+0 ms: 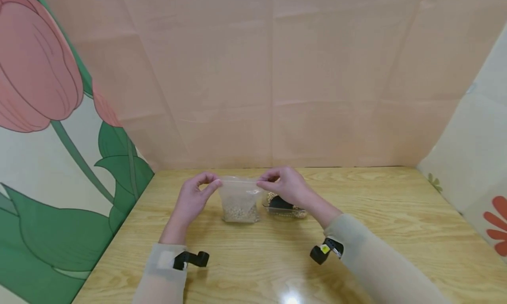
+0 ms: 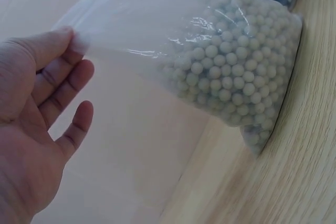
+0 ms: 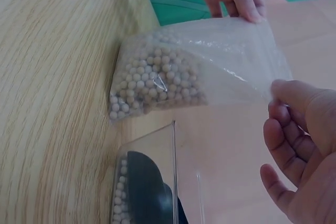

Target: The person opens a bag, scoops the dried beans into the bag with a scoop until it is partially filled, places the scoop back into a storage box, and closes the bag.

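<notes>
A clear zip bag (image 1: pixel 239 203) stands upright on the wooden table, its lower part filled with small pale round beads (image 2: pixel 236 72). My left hand (image 1: pixel 195 196) pinches the bag's top left corner between thumb and index finger. At the top right corner, my right hand (image 1: pixel 287 186) pinches the plastic the same way. The bag's top edge is stretched between the two hands. Just right of the bag, partly behind my right hand, is a clear plastic box (image 3: pixel 174 171) with more beads and a dark scoop (image 3: pixel 147 187) in it.
The wooden table (image 1: pixel 245 260) reaches back to a pink cloth backdrop (image 1: pixel 273 88). A panel printed with tulips (image 1: pixel 39 66) borders the left side, and a white panel with a red flower (image 1: pixel 497 225) the right.
</notes>
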